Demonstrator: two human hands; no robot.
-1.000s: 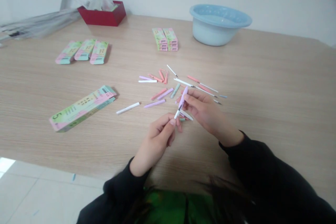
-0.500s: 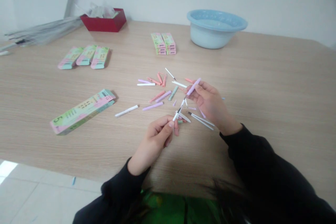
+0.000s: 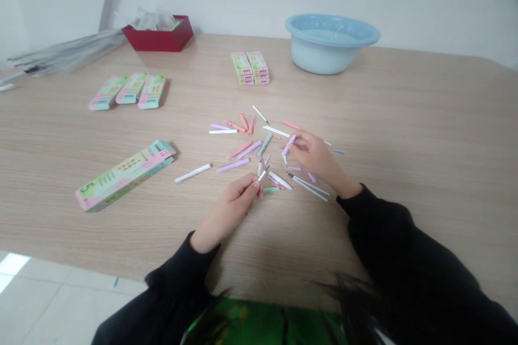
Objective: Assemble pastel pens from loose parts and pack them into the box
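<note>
My left hand [image 3: 229, 207] is closed, with a thin white pen refill [image 3: 263, 173] pinched between thumb and fingers, its dark tip pointing up and right. Opposite it, my right hand [image 3: 318, 160] pinches a short purple pen barrel [image 3: 289, 145] over the table. A small white piece shows just below that barrel; whether it is attached I cannot tell. Beneath and around both hands lie loose pen parts: a white barrel [image 3: 280, 180], white refills [image 3: 309, 186] with dark tips, a purple barrel [image 3: 233, 165] and a grey-green barrel [image 3: 265, 145].
A long printed carton [image 3: 125, 175] lies to the left, with three flat cartons [image 3: 131, 88] behind it. Stacked small boxes [image 3: 250, 67] stand at the back beside a blue basin [image 3: 324, 56]. A red box [image 3: 159, 40] and a folded clear umbrella [image 3: 76, 51] are at far left.
The purple barrel in my right hand has come down and left, and looks shorter. My left hand has shifted slightly up and left with the refill. The view has moved a little.
</note>
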